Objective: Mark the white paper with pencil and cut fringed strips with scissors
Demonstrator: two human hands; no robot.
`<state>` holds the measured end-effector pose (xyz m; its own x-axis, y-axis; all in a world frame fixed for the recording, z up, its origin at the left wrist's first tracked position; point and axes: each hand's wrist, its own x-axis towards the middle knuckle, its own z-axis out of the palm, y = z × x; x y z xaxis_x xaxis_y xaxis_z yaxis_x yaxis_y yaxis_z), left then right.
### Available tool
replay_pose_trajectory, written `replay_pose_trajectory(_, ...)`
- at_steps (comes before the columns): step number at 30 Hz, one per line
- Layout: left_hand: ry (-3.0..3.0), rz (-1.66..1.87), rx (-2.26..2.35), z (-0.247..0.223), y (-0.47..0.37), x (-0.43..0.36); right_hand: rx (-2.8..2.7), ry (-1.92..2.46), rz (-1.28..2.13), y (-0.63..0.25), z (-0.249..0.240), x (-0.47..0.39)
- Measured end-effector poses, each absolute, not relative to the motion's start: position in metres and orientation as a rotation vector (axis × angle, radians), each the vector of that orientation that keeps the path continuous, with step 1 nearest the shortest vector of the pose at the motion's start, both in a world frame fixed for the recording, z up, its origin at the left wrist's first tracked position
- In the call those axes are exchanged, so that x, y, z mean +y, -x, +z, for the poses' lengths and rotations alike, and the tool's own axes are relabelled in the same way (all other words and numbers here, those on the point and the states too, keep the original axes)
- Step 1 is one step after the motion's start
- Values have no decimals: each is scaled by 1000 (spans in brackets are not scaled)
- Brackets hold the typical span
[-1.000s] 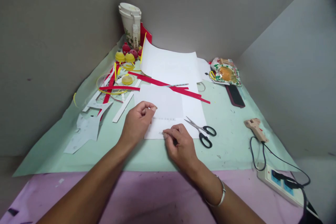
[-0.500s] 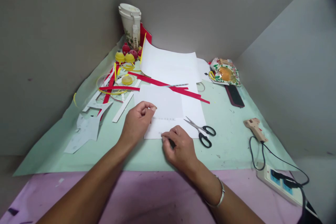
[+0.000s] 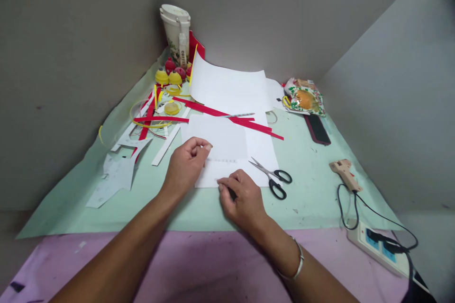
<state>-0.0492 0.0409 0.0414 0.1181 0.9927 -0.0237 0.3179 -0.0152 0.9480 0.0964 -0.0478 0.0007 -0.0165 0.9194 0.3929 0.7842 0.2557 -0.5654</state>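
My left hand [image 3: 188, 161] is closed in a pinch above the left part of the white paper [image 3: 261, 149]. Whatever lies between its thumb and forefinger is too small to make out. Curled over the paper's front edge is my right hand [image 3: 243, 196], with something dark showing inside the fist that I cannot name. A smaller greyish sheet [image 3: 227, 137] lies on the white paper, with a row of faint marks along its near edge. Scissors [image 3: 272, 177] with black handles rest partly open just right of my right hand. A patterned pencil [image 3: 241, 115] lies across red strips [image 3: 213, 110] beyond.
At the left are cut white scraps [image 3: 119, 173], red and white strips, and yellow and red round pieces [image 3: 162, 75]. A lidded cup [image 3: 176, 33] stands behind them. To the right are a snack packet [image 3: 307, 99], phone [image 3: 317, 129], glue gun [image 3: 344, 174] and power strip [image 3: 378, 251].
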Motion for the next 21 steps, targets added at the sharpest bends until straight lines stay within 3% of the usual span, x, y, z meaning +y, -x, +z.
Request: replay_pose_trajectory(21, -1500, 942, 1355, 43, 49, 40, -1856, 1554, 204, -97, -2, -48)
